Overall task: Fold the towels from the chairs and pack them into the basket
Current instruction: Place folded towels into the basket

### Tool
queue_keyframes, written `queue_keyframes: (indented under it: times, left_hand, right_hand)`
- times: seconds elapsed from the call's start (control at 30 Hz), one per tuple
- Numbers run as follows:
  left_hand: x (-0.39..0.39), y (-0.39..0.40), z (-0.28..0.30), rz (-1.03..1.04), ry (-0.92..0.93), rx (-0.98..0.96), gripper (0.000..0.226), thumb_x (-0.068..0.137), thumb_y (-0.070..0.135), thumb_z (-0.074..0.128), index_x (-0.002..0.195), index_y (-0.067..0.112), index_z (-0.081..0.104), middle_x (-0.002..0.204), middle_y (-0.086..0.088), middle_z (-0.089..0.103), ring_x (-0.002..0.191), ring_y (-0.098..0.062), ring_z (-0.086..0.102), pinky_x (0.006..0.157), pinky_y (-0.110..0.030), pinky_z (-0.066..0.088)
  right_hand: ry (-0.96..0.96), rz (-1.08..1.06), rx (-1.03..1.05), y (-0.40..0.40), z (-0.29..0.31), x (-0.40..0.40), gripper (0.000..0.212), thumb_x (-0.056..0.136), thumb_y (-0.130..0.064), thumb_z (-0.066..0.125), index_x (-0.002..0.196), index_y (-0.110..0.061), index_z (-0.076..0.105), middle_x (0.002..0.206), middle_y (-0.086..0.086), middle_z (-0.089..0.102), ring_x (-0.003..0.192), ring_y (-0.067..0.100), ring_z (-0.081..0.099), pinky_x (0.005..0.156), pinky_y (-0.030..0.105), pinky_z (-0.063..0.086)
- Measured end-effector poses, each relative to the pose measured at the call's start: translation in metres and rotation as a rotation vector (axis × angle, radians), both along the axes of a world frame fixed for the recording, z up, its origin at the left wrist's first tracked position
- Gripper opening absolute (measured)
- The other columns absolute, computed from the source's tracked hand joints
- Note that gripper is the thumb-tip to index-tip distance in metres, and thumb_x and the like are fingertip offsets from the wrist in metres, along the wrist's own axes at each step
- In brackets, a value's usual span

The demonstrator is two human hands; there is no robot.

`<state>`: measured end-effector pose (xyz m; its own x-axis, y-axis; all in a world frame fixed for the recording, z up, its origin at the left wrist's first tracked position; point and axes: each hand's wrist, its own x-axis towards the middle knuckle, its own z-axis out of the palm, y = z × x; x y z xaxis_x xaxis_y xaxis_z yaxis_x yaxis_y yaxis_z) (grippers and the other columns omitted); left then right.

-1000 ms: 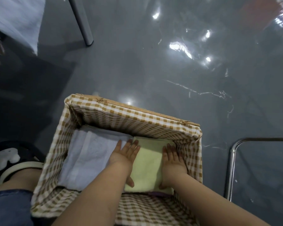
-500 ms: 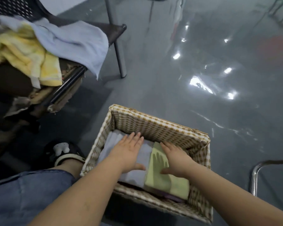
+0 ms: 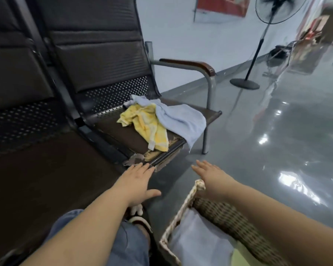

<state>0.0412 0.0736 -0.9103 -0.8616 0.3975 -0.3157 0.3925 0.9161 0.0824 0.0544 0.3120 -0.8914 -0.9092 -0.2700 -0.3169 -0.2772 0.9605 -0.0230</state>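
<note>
— What are the hands doing?
— Left hand and right hand reach out, fingers straight, holding nothing.
— The towels?
— Yellow towel and blue towel lie crumpled on the chair; folded ones fill the basket below.

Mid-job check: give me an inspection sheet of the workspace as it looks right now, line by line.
Surface: dark chair seat with a torn front edge; glossy grey floor.
Job's things: crumpled yellow towel and pale blue towel unfolded on the seat; basket holds a white towel and a green towel.
Clutter: nothing seen.
Grippers: left hand and right hand open, empty, extended toward the chair.
Cables: a cord near the fan base, blurred.
Surroundings: standing fan, white wall, neighbouring chair.
</note>
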Motion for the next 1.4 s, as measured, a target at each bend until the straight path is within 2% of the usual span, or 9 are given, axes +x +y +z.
queue_keyframes:
  times: [0.2,0.53,0.73,0.93,1.03,1.13,1.2,1.3,1.4]
  left_hand:
    - [-0.028,-0.005,-0.008,0.197,0.061,0.206,0.078,0.094,0.06,0.037,0.153,0.018,0.007,0.161,-0.001,0.005,0.148,-0.018,0.003,0.12,-0.036,0.007]
    - [-0.082,0.013,-0.033,0.325,0.161,0.277,0.064,0.099,0.05,0.032,0.152,0.018,0.014,0.159,-0.004,0.013,0.145,-0.021,0.013,0.119,-0.038,0.006]
    - [-0.109,0.019,-0.041,0.418,0.256,0.412,0.049,0.098,0.05,0.033,0.133,0.018,0.046,0.138,-0.001,0.045,0.13,-0.021,0.035,0.111,-0.035,0.022]
    - [-0.116,0.026,-0.028,0.669,0.124,0.625,0.051,0.097,0.053,0.035,0.121,0.014,0.055,0.127,-0.005,0.055,0.12,-0.024,0.046,0.103,-0.038,0.035]
    - [-0.115,0.022,-0.014,0.844,-0.011,0.895,0.058,0.094,0.054,0.041,0.138,0.016,0.038,0.135,-0.007,0.051,0.122,-0.028,0.048,0.1,-0.039,0.04]
    - [-0.11,0.006,-0.004,0.929,-0.11,1.017,0.061,0.094,0.04,0.054,0.145,0.015,0.031,0.14,-0.007,0.047,0.124,-0.029,0.048,0.095,-0.034,0.041]
    - [-0.102,-0.009,-0.005,0.955,-0.137,1.033,0.052,0.09,0.024,0.062,0.138,0.012,0.046,0.129,-0.008,0.057,0.113,-0.028,0.056,0.096,-0.035,0.046]
    - [-0.082,-0.023,-0.004,0.982,-0.258,1.162,0.032,0.088,0.008,0.062,0.12,0.011,0.065,0.107,-0.01,0.069,0.097,-0.027,0.065,0.09,-0.041,0.053]
    - [-0.063,-0.028,0.005,0.85,-0.461,1.331,0.032,0.089,-0.001,0.058,0.117,0.009,0.067,0.102,-0.01,0.071,0.093,-0.022,0.067,0.087,-0.035,0.054]
  right_hand:
    - [0.021,0.049,-0.062,-0.042,0.013,-0.055,0.086,0.088,-0.047,0.06,0.153,-0.02,0.009,0.161,0.001,0.002,0.148,0.019,0.004,0.119,0.035,0.013]
    - [0.02,-0.026,-0.191,-0.07,-0.008,-0.134,0.059,0.099,-0.04,0.042,0.151,-0.024,0.021,0.158,0.001,0.02,0.144,0.018,0.021,0.114,0.029,0.021]
    - [0.09,-0.097,-0.294,-0.079,-0.028,-0.151,0.04,0.099,-0.034,0.045,0.137,-0.023,0.047,0.147,-0.001,0.041,0.133,0.017,0.039,0.104,0.027,0.029]
    - [0.121,-0.187,-0.497,-0.086,-0.027,-0.141,0.026,0.097,-0.031,0.05,0.115,-0.017,0.061,0.108,0.003,0.067,0.104,0.021,0.059,0.087,0.032,0.044]
    - [0.091,-0.089,-0.543,-0.097,-0.026,-0.121,0.021,0.095,-0.024,0.05,0.109,-0.013,0.062,0.103,0.006,0.068,0.098,0.022,0.06,0.083,0.036,0.046]
    - [0.087,0.037,-0.569,-0.11,-0.028,-0.089,0.023,0.096,-0.023,0.05,0.111,-0.009,0.06,0.107,0.008,0.065,0.099,0.022,0.057,0.084,0.033,0.043]
    - [0.094,0.031,-0.661,-0.115,-0.03,-0.068,0.021,0.097,-0.028,0.05,0.11,-0.014,0.06,0.104,0.001,0.064,0.094,0.015,0.056,0.079,0.026,0.042]
    - [0.044,-0.23,-0.968,-0.121,-0.026,-0.05,0.008,0.096,-0.035,0.051,0.1,-0.03,0.056,0.097,-0.014,0.063,0.09,0.004,0.058,0.079,0.022,0.045]
    - [-0.142,-0.593,-1.309,-0.128,-0.019,-0.058,0.038,0.092,-0.044,0.055,0.125,-0.027,0.045,0.117,-0.007,0.059,0.105,0.015,0.06,0.09,0.037,0.052]
